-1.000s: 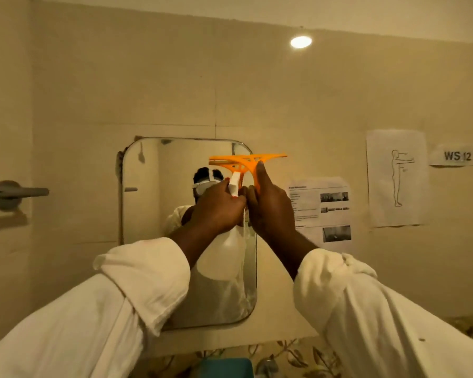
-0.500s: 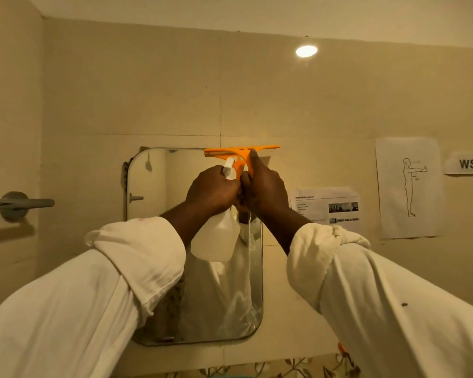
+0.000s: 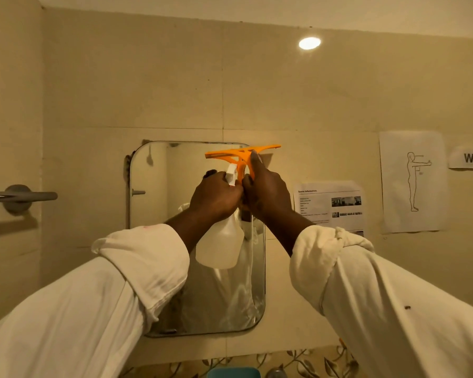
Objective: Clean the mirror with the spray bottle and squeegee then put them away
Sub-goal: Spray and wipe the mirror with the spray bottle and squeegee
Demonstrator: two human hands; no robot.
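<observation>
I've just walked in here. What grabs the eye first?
A bright orange squeegee held up in the right hand at the top edge of the wall mirror. Beside it, the left hand grips a pale spray bottle. A ceiling light glows above.

There are two hands, the left hand [image 3: 216,196] and the right hand [image 3: 268,193], and two rolled white sleeves, one [image 3: 137,268] on the left arm and one [image 3: 339,257] on the right; one spray bottle [image 3: 220,245], one orange squeegee [image 3: 241,156], one mirror [image 3: 159,186], one round light [image 3: 309,43], one grey wall bar [image 3: 22,196], and three paper sheets: an information sheet [image 3: 329,204], a figure drawing [image 3: 414,181] and a "WS" label [image 3: 470,158]
</observation>
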